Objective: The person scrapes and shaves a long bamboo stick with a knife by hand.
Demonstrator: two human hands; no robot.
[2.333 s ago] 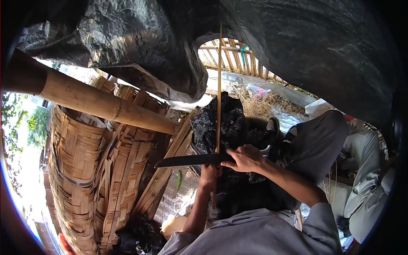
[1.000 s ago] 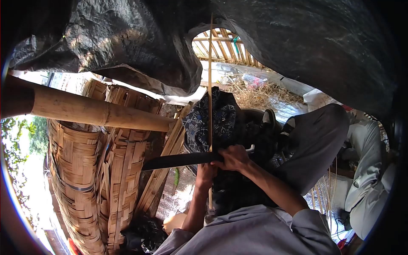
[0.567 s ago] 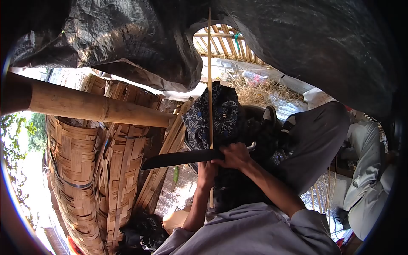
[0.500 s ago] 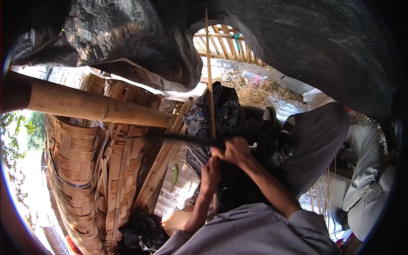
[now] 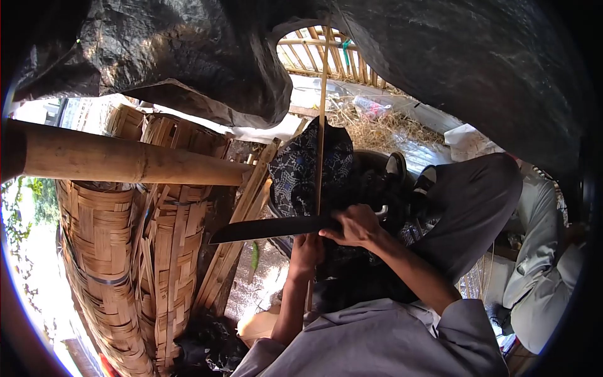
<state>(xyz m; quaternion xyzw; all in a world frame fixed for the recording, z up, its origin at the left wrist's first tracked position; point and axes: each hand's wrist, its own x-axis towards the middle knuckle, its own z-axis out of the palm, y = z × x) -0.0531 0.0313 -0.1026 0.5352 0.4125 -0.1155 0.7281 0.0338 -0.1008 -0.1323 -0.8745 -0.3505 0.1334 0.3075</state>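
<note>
My right hand [image 5: 359, 226] is closed round the handle of a machete [image 5: 270, 229], whose long dark blade points left with its edge side bright. Just below the blade, my left hand [image 5: 306, 252] grips a long thin bamboo strip [image 5: 322, 125]. The strip stands almost in line with my body, running from near my lap up past the patterned cloth [image 5: 295, 169] over my leg. The blade crosses the strip close above my left hand; whether it touches the strip I cannot tell.
Tall woven bamboo baskets [image 5: 100, 239] stand at the left, with a thick bamboo pole [image 5: 132, 160] crossing before them. Split bamboo slats [image 5: 232, 251] lean beside the cloth. Black plastic sheeting [image 5: 465, 69] hangs overhead. Another person's pale trouser leg [image 5: 534, 251] is at the right.
The machete, blurred before, has swung lower at its tip and now shows sharply. The bamboo strip's upper end has shifted right. My left hand has moved slightly up.
</note>
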